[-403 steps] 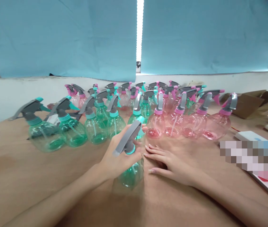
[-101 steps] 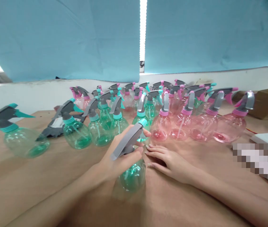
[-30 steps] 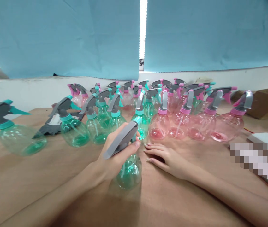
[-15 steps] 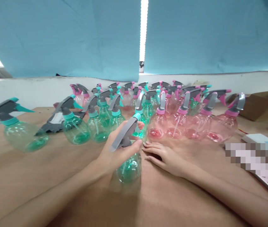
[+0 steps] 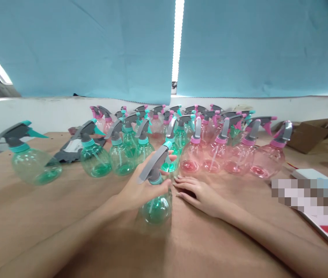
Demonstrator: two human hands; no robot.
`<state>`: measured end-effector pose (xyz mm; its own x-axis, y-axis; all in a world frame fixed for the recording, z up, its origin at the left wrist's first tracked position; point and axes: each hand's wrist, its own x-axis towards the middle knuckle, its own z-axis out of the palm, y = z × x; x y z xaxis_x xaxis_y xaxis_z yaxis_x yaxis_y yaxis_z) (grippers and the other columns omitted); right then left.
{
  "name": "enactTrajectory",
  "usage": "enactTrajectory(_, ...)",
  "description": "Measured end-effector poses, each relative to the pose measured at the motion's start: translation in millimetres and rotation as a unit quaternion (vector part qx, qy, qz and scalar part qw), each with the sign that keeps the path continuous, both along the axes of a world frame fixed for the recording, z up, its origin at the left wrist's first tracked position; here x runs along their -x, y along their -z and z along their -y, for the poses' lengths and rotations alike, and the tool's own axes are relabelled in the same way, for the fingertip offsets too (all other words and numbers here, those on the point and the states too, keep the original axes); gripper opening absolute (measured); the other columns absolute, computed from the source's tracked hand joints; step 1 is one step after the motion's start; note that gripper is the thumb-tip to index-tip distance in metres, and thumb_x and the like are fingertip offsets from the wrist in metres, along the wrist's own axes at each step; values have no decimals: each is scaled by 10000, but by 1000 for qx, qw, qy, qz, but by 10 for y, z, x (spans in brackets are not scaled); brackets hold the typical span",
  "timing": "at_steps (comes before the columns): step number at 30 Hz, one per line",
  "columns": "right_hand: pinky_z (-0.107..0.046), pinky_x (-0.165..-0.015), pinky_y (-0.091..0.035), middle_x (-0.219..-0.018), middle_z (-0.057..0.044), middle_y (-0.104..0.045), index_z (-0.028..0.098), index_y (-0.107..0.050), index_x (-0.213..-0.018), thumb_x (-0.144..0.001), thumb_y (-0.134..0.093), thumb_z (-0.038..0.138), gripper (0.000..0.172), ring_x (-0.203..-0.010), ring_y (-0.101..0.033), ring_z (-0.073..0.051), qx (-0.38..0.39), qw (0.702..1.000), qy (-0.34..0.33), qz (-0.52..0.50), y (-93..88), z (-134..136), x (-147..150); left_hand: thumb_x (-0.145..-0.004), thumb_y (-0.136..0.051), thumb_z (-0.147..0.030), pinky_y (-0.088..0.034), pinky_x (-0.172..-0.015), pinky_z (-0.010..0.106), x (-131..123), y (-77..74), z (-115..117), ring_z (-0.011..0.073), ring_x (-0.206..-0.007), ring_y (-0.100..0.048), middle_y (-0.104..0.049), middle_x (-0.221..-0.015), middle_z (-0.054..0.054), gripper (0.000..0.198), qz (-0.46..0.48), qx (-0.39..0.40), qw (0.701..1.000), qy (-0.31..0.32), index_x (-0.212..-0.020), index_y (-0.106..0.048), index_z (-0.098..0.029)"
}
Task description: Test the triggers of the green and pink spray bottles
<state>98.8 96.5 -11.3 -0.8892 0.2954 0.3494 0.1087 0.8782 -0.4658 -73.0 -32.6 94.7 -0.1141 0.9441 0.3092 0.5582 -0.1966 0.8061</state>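
My left hand curls round the neck of a green spray bottle with a grey and turquoise spray head. The thumb lies across the front of the neck, and the other fingers are partly hidden behind the head. This bottle stands nearest me on the table. My right hand rests palm down on the tabletop just to the right, holding nothing, thumb and fingers apart. Beyond it stands a pink spray bottle. Another green spray bottle is close behind my left fingertips, partly covered by them.
Several green and pink spray bottles fill the back of the wooden table. One green spray bottle stands apart at the left, near a dark plastic bag. At the right are a cardboard box, a white box and a blurred-out item.
The view has shifted slightly. My left thumb sits a little lower against the bottle's neck, showing more of its turquoise collar. My right hand stays in place.
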Motion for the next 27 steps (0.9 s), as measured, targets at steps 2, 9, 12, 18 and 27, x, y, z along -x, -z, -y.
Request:
enactTrajectory(2, -458, -1037, -466, -1301, -99, -634, 197, -643, -1232, -961, -509, 292, 317, -1255, -543, -258, 1, 1000, 1, -2, 3, 2, 2, -760, -560, -165, -547, -704, 302, 13, 25, -7, 183, -884, -661, -603, -1303, 90, 626, 0, -1, 1000, 7, -1364, -409, -230)
enactTrajectory(9, -460, -1029, -472, -1305, -105, -630, 203, -644, -1230, -962, -502, 299, 318, -1243, -554, -265, 0, 1000, 0, -7, -2, 14, 9, -755, -545, -173, -513, -642, 284, 14, 79, -17, 164, -832, -653, -589, -1321, 94, 624, 47, -13, 999, 20, -1361, -409, -230)
enactTrajectory(12, -458, -1028, -473, -1299, -102, -635, 213, -648, -1221, -963, -500, 301, 310, -1241, -556, -261, 4, 1000, -3, -14, 8, 12, 10, -750, -546, -163, -513, -667, 290, 19, 88, -15, 147, -804, -647, -585, -1331, 85, 605, 43, -23, 998, 25, -1339, -432, -235)
enactTrajectory(18, -464, -1033, -469, -1297, -103, -636, 206, -642, -1225, -966, -496, 315, 317, -1249, -547, -258, 2, 1000, -3, -8, 29, -2, 9, -750, -538, -163, -509, -706, 295, 23, 92, -11, 137, -792, -628, -578, -1343, 76, 585, 41, -28, 998, 30, -1322, -439, -235)
enactTrajectory(27, -458, -1037, -465, -1303, -108, -631, 184, -636, -1227, -972, -482, 309, 323, -1256, -541, -261, -5, 1000, 0, 2, 7, 17, 9, -759, -531, -163, -486, -668, 287, 19, 86, -19, 106, -672, -572, -595, -1313, 57, 578, 41, -23, 998, 32, -1320, -419, -250)
